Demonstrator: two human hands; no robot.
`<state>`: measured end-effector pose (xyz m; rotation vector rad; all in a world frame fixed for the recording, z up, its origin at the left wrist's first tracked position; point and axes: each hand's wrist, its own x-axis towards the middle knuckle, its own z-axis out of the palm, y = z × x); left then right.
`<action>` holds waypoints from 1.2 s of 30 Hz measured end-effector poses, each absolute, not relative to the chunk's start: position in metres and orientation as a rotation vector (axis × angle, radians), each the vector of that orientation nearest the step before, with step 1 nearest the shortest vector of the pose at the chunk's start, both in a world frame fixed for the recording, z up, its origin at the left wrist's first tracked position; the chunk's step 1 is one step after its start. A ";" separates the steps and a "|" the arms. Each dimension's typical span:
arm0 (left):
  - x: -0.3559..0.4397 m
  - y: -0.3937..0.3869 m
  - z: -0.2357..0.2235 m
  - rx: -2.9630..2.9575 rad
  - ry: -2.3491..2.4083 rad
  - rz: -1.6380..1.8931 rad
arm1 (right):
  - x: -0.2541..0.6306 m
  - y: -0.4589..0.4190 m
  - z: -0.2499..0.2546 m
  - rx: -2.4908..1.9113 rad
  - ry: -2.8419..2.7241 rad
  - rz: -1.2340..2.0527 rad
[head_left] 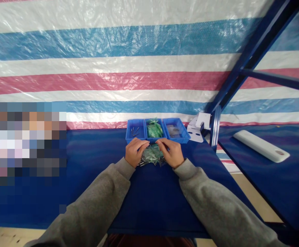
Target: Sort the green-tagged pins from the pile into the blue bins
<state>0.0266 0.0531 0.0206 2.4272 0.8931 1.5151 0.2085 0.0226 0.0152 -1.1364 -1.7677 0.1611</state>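
Both hands hover at the front of three blue bins, over a heap of greenish clear plastic bags with thin metal pieces (152, 157). My left hand (135, 151) is closed, thumb and forefinger pinched at the heap's left side. Opposite it, my right hand (172, 151) is closed in a similar pinch. Whatever lies between the fingertips is too small to make out. In the left bin (129, 127) lie a few thin dark metal pins (135, 131). Green plastic bags (154, 129) fill the middle bin. The right bin (184, 136) contains flat, clear-looking bags (174, 130).
White cut-out sheets (197, 130) lie right of the bins, by a blue metal frame post (215, 132). A long white plastic piece (261, 145) rests on another blue table past a gap. Striped sheeting (113, 82) hangs behind. The left side is pixelated.
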 end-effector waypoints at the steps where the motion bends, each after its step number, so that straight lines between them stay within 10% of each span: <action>1: 0.027 0.054 0.021 2.439 0.879 1.508 | 0.208 0.023 0.015 -1.136 -1.761 0.157; 36: 0.023 0.051 0.027 2.280 1.181 1.582 | 0.208 0.021 0.019 -1.108 -1.935 0.258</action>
